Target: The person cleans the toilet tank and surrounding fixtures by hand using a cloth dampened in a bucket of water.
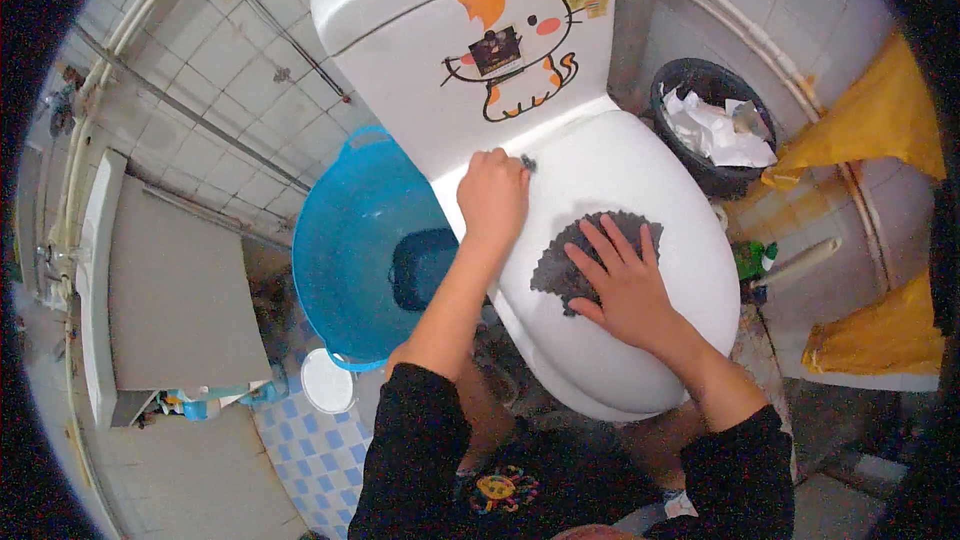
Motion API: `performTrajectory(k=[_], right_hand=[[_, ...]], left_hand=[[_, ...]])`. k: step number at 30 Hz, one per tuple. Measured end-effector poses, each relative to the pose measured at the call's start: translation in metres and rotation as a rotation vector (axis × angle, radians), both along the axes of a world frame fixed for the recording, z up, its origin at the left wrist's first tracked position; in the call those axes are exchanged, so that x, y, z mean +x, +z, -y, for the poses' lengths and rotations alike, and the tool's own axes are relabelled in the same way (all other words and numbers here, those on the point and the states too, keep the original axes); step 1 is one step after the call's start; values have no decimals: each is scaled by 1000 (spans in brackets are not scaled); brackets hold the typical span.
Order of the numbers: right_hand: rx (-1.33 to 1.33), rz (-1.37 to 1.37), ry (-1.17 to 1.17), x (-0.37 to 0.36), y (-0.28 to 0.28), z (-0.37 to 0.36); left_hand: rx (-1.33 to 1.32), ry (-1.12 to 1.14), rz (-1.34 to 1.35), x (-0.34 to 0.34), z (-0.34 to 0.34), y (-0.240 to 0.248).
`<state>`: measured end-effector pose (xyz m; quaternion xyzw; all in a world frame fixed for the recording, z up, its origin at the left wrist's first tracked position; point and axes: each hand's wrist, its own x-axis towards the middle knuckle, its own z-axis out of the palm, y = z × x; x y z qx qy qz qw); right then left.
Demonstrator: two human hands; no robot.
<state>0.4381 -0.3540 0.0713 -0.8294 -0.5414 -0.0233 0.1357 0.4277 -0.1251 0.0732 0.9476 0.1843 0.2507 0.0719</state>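
Observation:
A white toilet with its lid [690, 270] down is in front of me. My right hand [625, 290] lies flat on a dark grey cloth [565, 265] with a scalloped edge, fingers spread, pressing it against the lid. Near the back left of the lid, by the tank [400, 70], my left hand [492, 195] is closed. A small dark tuft [528, 162] pokes out beside its fingers; the rest of what it holds is hidden. On the tank front is a cartoon cat sticker [525, 50].
A large blue tub [325, 250] stands left of the toilet, a white round lid [328, 382] on the tiles below it. To the right are a black bin [725, 177] with crumpled paper, a green bottle [748, 258] and yellow cloths [875, 120]. A grey-fronted cabinet [180, 300] stands far left.

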Motion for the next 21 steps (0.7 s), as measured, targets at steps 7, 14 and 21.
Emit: performTrajectory(k=[7,14,21], right_hand=[[-42,7,-9,1,-3,1],[-43,2,-15,8,-1,4],[-27,-48,18,-3,-4,-5]], left_hand=[[-84,-17,-77,-29,10,-2],[-159,-19,-70,-51,-3,-7],[-180,38,118,-45,-43,-14]])
